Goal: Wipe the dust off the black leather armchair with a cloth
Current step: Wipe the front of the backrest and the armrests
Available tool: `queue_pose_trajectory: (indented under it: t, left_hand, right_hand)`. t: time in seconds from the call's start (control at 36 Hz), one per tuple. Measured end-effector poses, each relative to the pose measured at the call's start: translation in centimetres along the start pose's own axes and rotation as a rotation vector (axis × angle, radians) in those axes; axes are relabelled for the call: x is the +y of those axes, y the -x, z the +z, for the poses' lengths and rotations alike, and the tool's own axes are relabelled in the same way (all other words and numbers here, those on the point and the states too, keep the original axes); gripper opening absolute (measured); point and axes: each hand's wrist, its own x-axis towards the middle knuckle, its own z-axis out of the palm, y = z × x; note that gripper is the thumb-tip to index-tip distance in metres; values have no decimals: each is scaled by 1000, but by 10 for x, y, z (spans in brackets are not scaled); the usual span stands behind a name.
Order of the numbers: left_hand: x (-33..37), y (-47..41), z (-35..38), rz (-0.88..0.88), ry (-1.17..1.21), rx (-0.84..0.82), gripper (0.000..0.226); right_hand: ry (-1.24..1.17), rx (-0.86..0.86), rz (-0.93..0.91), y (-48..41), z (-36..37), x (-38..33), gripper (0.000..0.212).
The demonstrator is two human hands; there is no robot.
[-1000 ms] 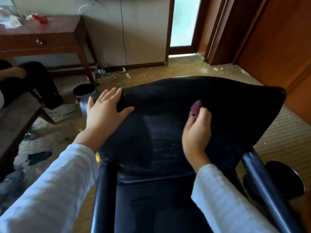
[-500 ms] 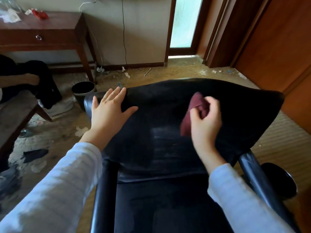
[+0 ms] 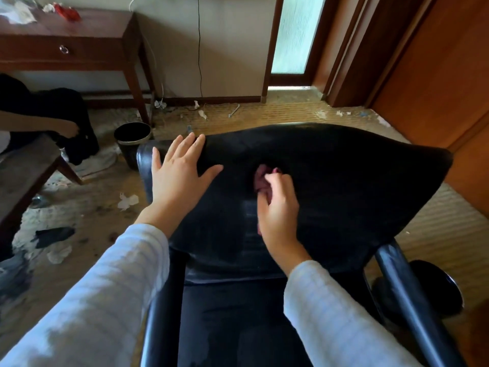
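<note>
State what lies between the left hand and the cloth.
Head view: only bare backrest leather of the armchair separates the left hand from the cloth.

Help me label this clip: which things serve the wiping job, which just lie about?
Job: black leather armchair; crumpled dark red cloth, gripped by right hand; left hand flat on armchair.
Lying about: round black waste bin; dark wooden table; white paper scrap.

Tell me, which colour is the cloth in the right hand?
Dark red, maroon cloth, seen in the head view.
</note>
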Motion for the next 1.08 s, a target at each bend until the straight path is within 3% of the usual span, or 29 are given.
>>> queue_pose_trajectory:
  t: [0.11,0.19,0.28,0.36,0.44,0.53,0.78,0.94,1.0,1.08]
  left_hand:
    - [-1,2,1,5,10,0,69]
    - [-2,2,0,13,-6,3,70]
    - [-2,2,-1,19,-7,-3,70]
    - [-2,2,-1,12,9,-4,70]
    - [-2,2,-1,14,8,-5,70]
    - [-2,2,-2,15,1,-7,70]
    - [-2,1,4,33,-10,26,68]
    - [-4,2,6,46,-58,27,69]
    - [-5,2,6,54,-71,23,69]
    - [-6,2,6,61,-75,21,69]
  right_hand:
    - [284,-446,-162,54,19,11,20]
    - [381,-754,-104,68,19,17,35]
    - [178,-618,-28,56,-3,14,33]
    - [50,-235,-103,17,-35,16,29]
    - [158,29,-97,-40,-63,21,22]
    - [285,138,-60,-66,-70,36,20]
    - [148,157,-83,-17,-26,37,19]
    - [291,-338,-196,94,43,40,6]
    - [246,-437,-132,114,50,41,23]
    - [12,-440,-63,110,29,41,20]
